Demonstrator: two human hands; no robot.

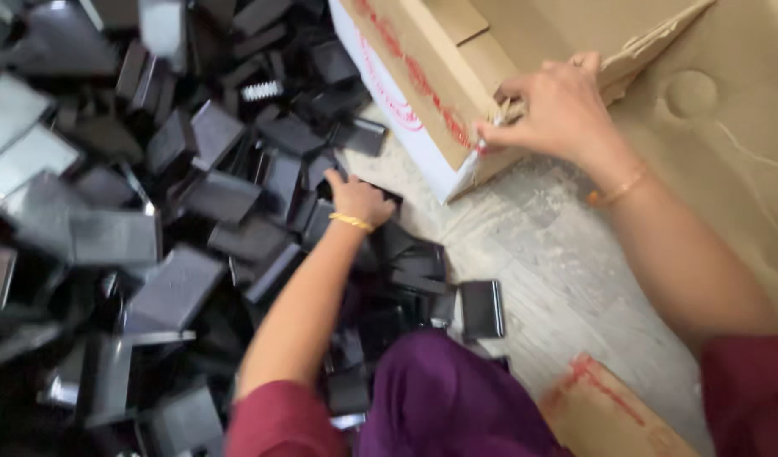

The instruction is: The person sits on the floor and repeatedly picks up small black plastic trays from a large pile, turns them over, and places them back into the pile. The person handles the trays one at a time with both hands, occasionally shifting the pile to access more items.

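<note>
Her left hand (358, 199) reaches into the heap of black plates (177, 228), seemingly clenched on one, though blurred; the right hand (551, 108) grips the cardboard box (431, 68) edge.

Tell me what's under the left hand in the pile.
The left hand rests on the pile of flat black rectangular parts, fingers curled down into them. Which part it grips is hidden by the hand. The pale floor shows only beside the pile.
</note>
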